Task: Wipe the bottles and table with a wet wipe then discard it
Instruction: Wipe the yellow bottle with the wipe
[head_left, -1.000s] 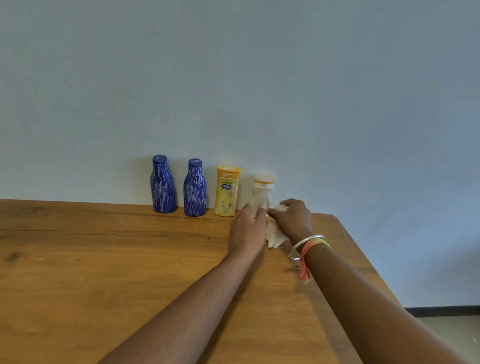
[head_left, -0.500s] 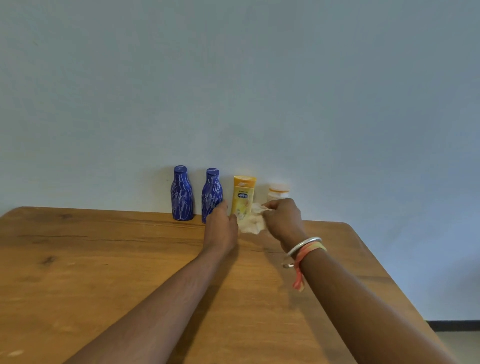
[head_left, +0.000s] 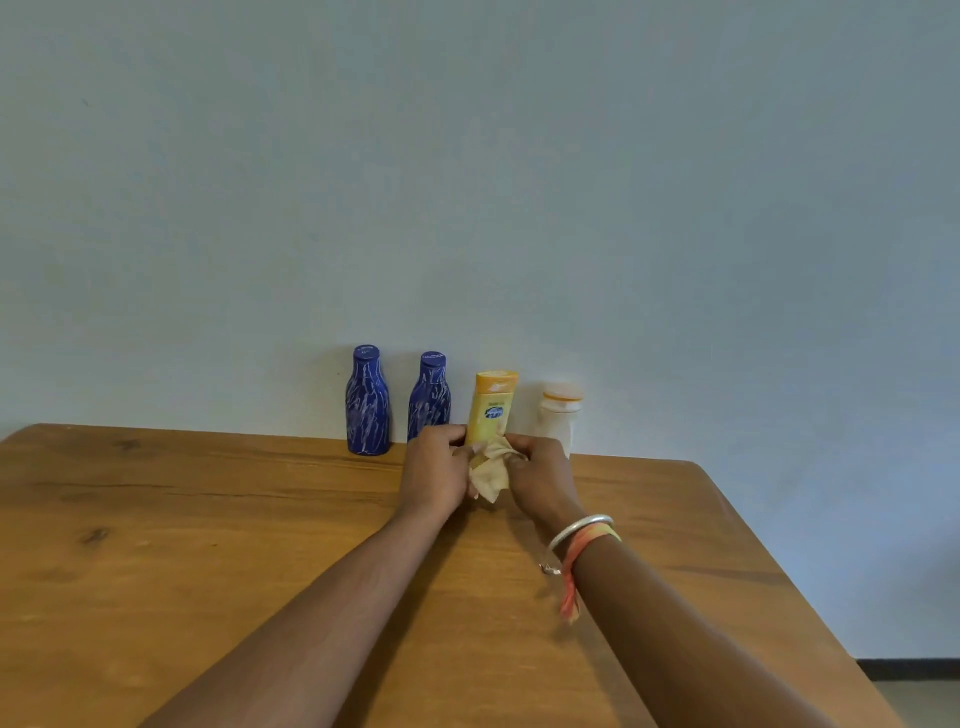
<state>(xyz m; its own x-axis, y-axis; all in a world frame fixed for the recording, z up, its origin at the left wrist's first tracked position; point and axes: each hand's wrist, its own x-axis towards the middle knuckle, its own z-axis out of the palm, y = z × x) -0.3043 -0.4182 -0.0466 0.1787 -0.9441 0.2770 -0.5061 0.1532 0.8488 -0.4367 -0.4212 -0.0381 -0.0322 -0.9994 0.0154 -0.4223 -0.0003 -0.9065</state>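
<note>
Four bottles stand in a row along the far edge of a wooden table (head_left: 208, 545), against a plain pale wall (head_left: 519, 182). Directly beyond the two hands is a yellow bottle (head_left: 492, 408): a flattened, rectangular plastic form with an orange flip cap and a small blue oval logo over printed text too blurred to read. To the far side of the left hand (head_left: 435, 475) stand two dark blue bottles, the nearer one (head_left: 430, 397) just behind the knuckles and the farther one (head_left: 367, 400) off to that hand's outer side; both are round-shouldered, narrow-necked, capped in blue and streaked with pale scribble-like markings. Beyond the right hand (head_left: 543, 480) is a squat white bottle (head_left: 558, 418) with a wide, pale orange lid.

The wet wipe (head_left: 491, 473), a crumpled, cream-coloured sheet of soft cloth-like material, sits between the two hands at the foot of the yellow bottle. The left hand curls its fingers onto the wipe's left edge; the right hand pinches its upper right edge. Whether either hand also touches the yellow bottle cannot be determined.

The right wrist carries a smooth silver metal bangle (head_left: 579, 530) and an orange woven thread band (head_left: 576, 566) with a frayed hanging end. The tabletop shows warm brown grain, dark knots and a rounded corner.
</note>
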